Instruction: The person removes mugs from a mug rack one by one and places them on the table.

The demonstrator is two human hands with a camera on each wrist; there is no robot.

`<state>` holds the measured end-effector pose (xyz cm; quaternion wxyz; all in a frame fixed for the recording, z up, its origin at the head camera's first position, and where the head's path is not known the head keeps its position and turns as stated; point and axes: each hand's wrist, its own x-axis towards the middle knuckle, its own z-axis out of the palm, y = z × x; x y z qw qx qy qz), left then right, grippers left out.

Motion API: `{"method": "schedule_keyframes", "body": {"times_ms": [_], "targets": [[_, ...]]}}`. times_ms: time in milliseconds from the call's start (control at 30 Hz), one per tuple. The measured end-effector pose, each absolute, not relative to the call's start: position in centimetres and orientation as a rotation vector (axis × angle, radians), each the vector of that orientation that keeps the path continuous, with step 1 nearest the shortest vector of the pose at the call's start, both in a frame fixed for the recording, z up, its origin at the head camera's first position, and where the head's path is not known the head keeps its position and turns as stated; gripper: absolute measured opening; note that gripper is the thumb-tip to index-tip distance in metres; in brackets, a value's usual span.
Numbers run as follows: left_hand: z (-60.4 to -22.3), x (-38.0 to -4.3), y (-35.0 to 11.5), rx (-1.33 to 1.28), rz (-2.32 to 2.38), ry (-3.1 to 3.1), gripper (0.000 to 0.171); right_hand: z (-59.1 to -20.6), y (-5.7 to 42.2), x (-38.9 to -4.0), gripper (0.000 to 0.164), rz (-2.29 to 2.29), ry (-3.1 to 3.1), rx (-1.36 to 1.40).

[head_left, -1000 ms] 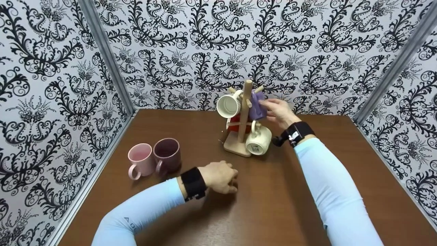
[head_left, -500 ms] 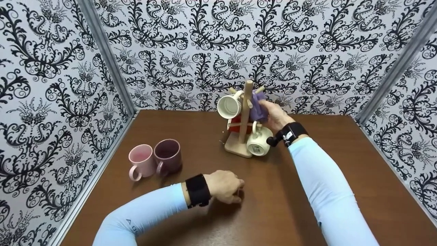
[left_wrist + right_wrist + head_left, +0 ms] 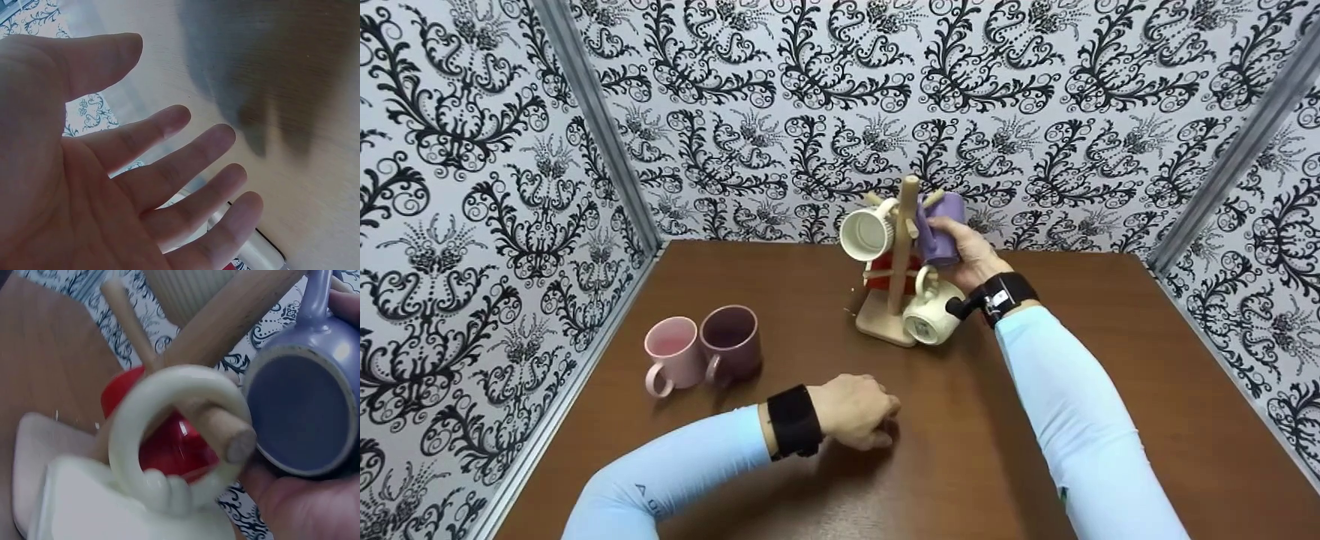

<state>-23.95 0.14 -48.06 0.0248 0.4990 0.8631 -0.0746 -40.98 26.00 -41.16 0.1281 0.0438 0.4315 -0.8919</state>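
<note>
A purple mug point(image 3: 950, 217) is gripped by my right hand point(image 3: 976, 251) at the upper right of the wooden mug rack point(image 3: 905, 225). In the right wrist view the mug's base point(image 3: 301, 410) faces the camera; whether its handle encloses a peg, I cannot tell. Just below, a cream mug point(image 3: 934, 311) hangs tilted, its handle ring point(image 3: 126, 433) around a peg. Another cream mug point(image 3: 866, 234) hangs at the upper left, and a red mug point(image 3: 880, 281) is partly hidden behind the post. My left hand point(image 3: 855, 412) is over the table, fingers relaxed, holding nothing.
On the left of the brown table point(image 3: 780, 281), a pink mug point(image 3: 679, 356) and a dark maroon mug point(image 3: 735, 352) stand upright side by side, handles toward the front. Black-and-white patterned walls point(image 3: 780, 112) enclose the table at the back and sides.
My right hand has closed around the purple mug and shifted it slightly right, away from the post. The left hand came a little nearer and rightward, then stayed almost still.
</note>
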Motion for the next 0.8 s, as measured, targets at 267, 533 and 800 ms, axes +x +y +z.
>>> {"method": "schedule_keyframes", "body": {"times_ms": [267,533,800], "targets": [[-48.44,-23.82,-0.03,1.578,-0.215,2.679,0.028,-41.04,25.31,-40.83,0.05,-2.7,1.188,0.138],[-48.53,-23.41,0.2,1.597,-0.214,2.671,0.029,-41.31,25.11,-40.55,0.049,-2.691,1.248,0.131],[-48.2,-23.51,0.42,1.602,-0.235,2.665,0.03,-40.73,25.39,-40.62,0.056,-2.706,1.266,0.163]]}}
